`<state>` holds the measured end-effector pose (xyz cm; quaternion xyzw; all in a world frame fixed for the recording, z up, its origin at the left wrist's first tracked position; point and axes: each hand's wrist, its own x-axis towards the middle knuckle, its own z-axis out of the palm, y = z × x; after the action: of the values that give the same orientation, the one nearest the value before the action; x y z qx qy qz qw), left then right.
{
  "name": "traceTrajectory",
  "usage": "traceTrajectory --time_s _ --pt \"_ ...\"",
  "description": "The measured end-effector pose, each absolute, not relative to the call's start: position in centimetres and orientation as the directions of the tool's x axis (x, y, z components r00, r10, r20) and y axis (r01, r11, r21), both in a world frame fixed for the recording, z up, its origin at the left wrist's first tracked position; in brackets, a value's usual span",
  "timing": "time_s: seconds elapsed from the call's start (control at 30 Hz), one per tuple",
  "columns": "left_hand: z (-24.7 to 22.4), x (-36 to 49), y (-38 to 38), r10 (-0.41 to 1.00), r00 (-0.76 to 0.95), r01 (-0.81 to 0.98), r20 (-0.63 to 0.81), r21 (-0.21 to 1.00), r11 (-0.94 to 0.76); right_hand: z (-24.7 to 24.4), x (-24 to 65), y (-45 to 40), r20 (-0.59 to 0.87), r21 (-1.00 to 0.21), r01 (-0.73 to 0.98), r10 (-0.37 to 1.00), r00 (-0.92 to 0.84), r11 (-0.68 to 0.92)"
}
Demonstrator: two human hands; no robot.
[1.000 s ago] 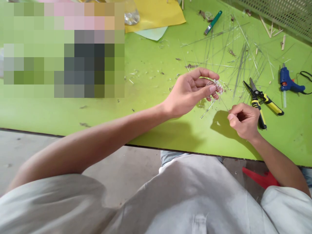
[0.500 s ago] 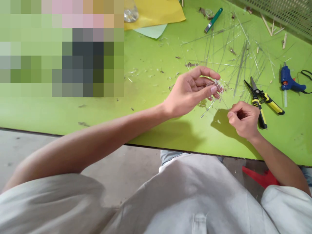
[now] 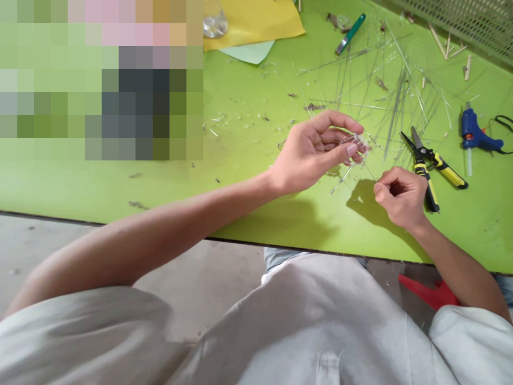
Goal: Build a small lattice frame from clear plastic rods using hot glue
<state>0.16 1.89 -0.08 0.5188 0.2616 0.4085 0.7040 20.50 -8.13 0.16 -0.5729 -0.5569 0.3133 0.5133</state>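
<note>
Between the thumb and fingers of my left hand (image 3: pixel 320 147) is a small wire piece (image 3: pixel 359 143) with clear loops and a whitish centre. A twisted silvery stem (image 3: pixel 340 179) juts from it down and to the left. My right hand (image 3: pixel 403 195) is closed in a pinch at the end of a thin wire (image 3: pixel 369 171) that runs up to the piece in my left hand. Just to the right of my right hand lie yellow-and-black snips (image 3: pixel 433 163), blades apart.
Loose wires (image 3: pixel 396 101) are strewn over the green table (image 3: pixel 248 214). A blue glue gun (image 3: pixel 475 128) lies at the right, a green-handled cutter (image 3: pixel 350 35) further back. A perforated green basket (image 3: pixel 473 27) stands back right, yellow paper (image 3: pixel 264 21) at the back. Pixelation covers the upper left.
Almost nothing differs. The fingers of my left hand and the wire piece have shifted very slightly; my right hand stays in place.
</note>
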Motion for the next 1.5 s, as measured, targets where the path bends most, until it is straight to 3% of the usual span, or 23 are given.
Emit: traceTrajectory --time_s 1.2,1.5 --pt "-1.3 0.3 2.0 0.822 0.564 -0.275 0.078 0.956 0.098 -0.4 20.9 -7.9 0.283 -0.929 0.272 0.955 0.092 0.25" --pt "-1.2 0.4 1.7 0.807 0.588 -0.313 0.056 0.936 0.163 -0.3 20.8 -7.9 0.27 -0.913 0.356 0.95 0.157 0.2"
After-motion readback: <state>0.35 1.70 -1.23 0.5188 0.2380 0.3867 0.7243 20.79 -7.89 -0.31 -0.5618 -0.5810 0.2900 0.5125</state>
